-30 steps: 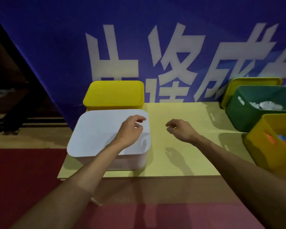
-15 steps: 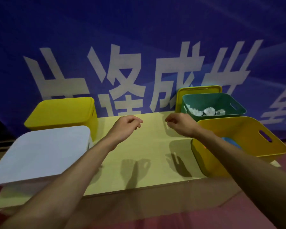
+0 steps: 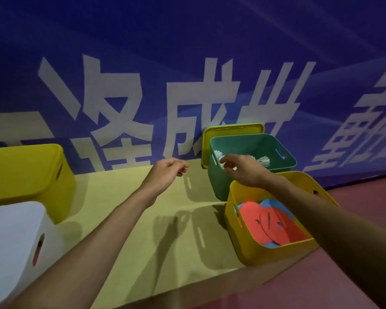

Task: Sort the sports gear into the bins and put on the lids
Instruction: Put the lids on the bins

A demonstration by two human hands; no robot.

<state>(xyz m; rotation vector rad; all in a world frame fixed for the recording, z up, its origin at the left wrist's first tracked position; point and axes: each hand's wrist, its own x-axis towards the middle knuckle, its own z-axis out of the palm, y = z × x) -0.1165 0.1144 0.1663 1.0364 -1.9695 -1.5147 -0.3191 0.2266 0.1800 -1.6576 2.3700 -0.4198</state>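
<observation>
A green bin with white shuttlecocks inside stands open at the back right. Behind it a yellow lid leans against the banner. In front, an open yellow bin holds red and blue flat discs. My right hand hovers over the green bin's near left rim, fingers loosely curled, holding nothing. My left hand hangs above the table, relaxed and empty. At the left stand a lidded yellow bin and a lidded white bin.
The bins sit on a pale yellow table with its front edge toward me. A blue banner with large white characters backs the table. Red floor lies to the right of the table.
My view has swung right, away from the white lidded bin. Both hands moved right and forward; my right hand now reaches over the green bin.
</observation>
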